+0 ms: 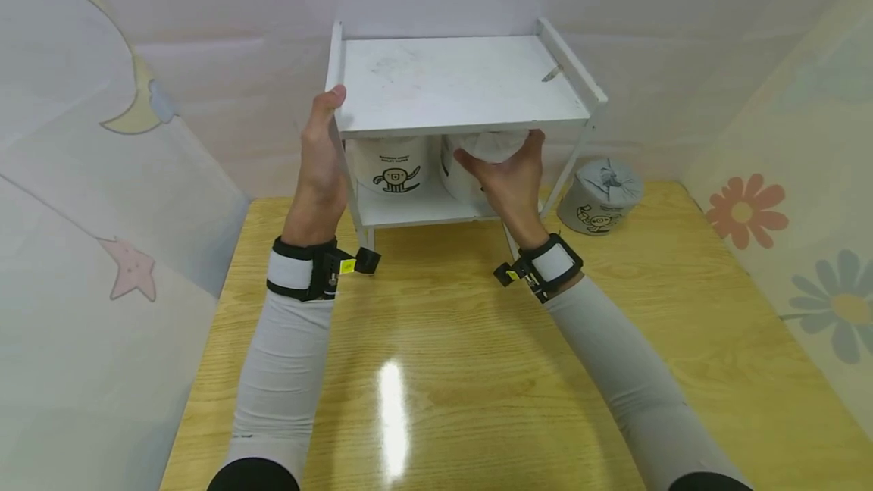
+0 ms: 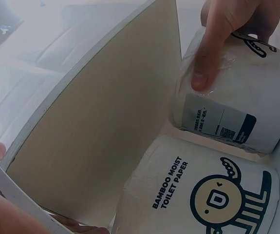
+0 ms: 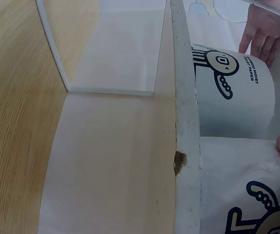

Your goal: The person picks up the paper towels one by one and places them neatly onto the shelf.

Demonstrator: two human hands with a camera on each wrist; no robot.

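Observation:
A small white two-tier shelf [image 1: 464,82] stands against the back wall. My left hand [image 1: 324,161] grips its left side, thumb at the top edge and fingertips showing inside in the left wrist view. On the lower tier stands a wrapped toilet paper roll [image 1: 393,165] with a cartoon figure and "Bamboo Moist Toilet Paper" printed on it. To its right, my right hand [image 1: 513,184] holds a second toilet paper roll [image 2: 269,112] under the top board, thumb on the wrapper. The top board and the hand partly hide this roll in the head view.
A third wrapped toilet paper roll [image 1: 602,195] stands on the wooden table [image 1: 443,339], right of the shelf. Patterned panels enclose the table at left and right. The shelf's right-hand frame is close beside my right hand.

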